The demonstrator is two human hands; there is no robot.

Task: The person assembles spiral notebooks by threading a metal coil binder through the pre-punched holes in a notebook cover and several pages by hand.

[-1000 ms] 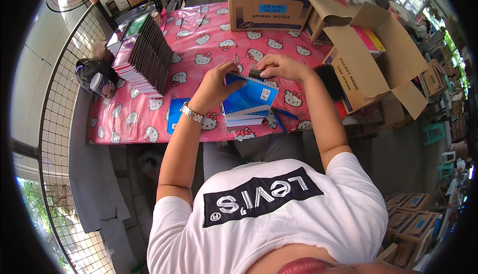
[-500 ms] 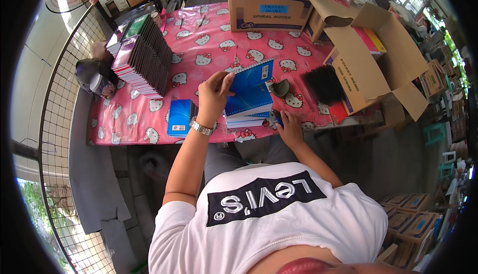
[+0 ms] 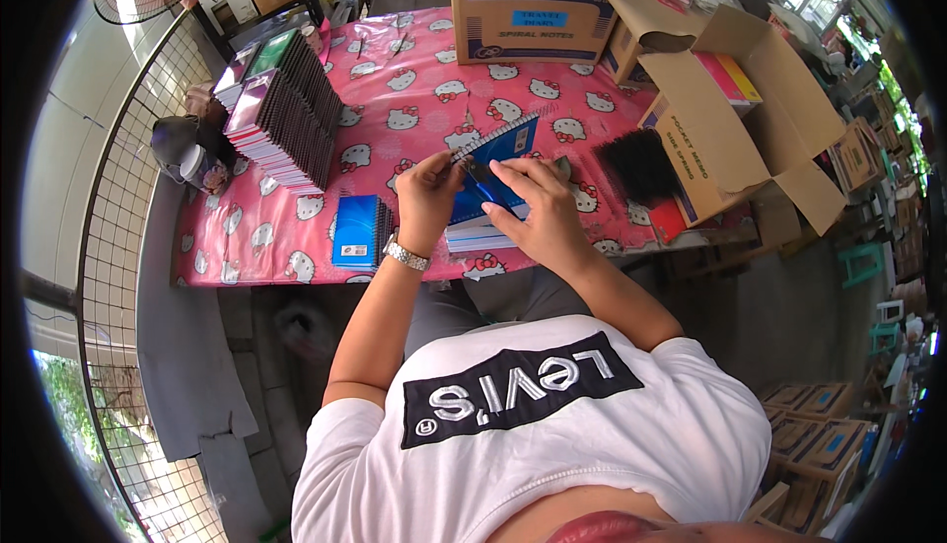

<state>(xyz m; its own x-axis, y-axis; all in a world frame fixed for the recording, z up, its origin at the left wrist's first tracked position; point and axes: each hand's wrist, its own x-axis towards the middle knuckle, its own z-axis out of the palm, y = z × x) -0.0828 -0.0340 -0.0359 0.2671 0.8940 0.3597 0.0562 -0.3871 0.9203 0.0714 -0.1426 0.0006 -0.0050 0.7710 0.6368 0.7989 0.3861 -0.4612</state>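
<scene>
My left hand [image 3: 426,193] is closed on the near end of a blue spiral notebook [image 3: 515,139], pinching it by its wire coil. The notebook tilts up above a stack of blue-covered, white-paged pads [image 3: 478,239]. In my right hand [image 3: 552,213] is a small pair of pliers [image 3: 481,184] with blue handles, its dark tip at the coil end beside my left fingers. The exact contact is too small to make out. Left of my left hand lies a short stack of blue spiral notebooks [image 3: 357,232].
Tall stacks of spiral notebooks [image 3: 281,114] stand on the left of the pink-covered table [image 3: 395,79]. A bundle of black coils [image 3: 639,168] lies at right by an open carton [image 3: 715,139]. A closed carton [image 3: 533,15] stands at the back. A mug [image 3: 200,168] sits far left.
My right hand has come up from the table edge to the notebook, bringing the pliers to the coil. My left hand stays on the notebook, nearly in place.
</scene>
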